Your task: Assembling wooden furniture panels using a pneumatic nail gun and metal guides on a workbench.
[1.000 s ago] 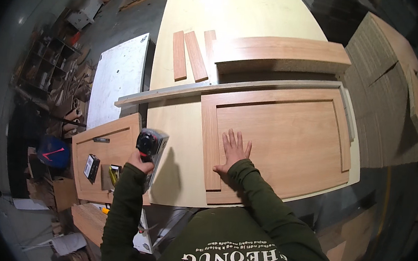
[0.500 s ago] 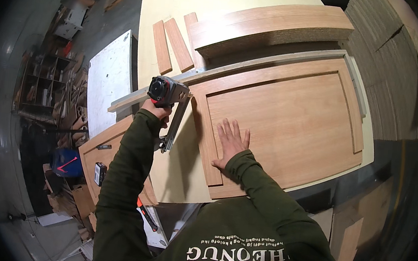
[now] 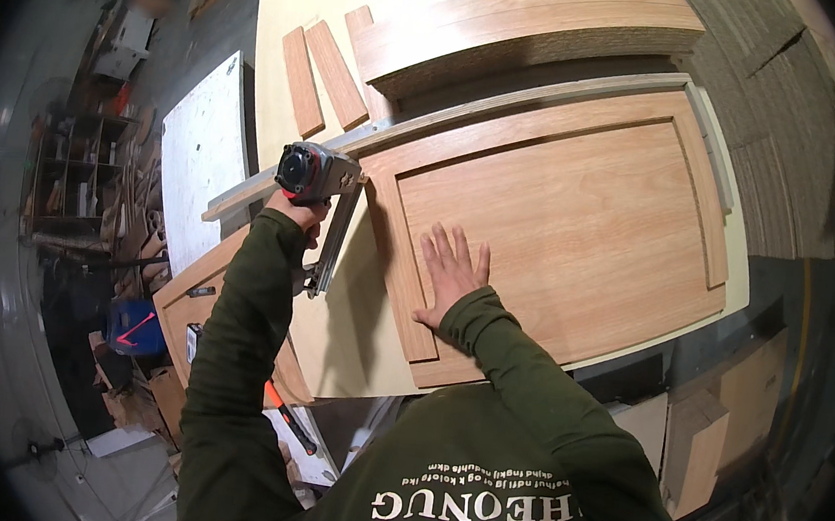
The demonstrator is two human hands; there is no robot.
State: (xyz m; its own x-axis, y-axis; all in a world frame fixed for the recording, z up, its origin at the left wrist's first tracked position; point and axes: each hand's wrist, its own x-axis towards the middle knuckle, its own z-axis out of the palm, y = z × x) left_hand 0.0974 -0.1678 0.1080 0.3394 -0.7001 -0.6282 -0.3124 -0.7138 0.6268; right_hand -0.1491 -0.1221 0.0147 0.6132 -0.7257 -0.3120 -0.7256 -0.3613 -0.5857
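Nail gun (image 3: 316, 183) gripped in left hand (image 3: 297, 211), magazine running toward the person, right hand (image 3: 452, 274) flat, fingers spread, on door panel (image 3: 562, 224)

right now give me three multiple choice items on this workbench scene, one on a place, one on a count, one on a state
1. Where does the right hand rest?
A. flat on the framed wooden door panel
B. on the white board
C. on the blue bin

2. How many loose short wooden strips lie at the far end of the pale tabletop?
A. one
B. three
C. six

3. How is the black and red nail gun held?
A. lying unheld
B. gripped in the left hand at the panel's corner
C. hanging from a hook

Answers: 1 A, palm and spread fingers lie on the panel; 2 B, three strips sit side by side; 3 B, fingers wrap its handle.
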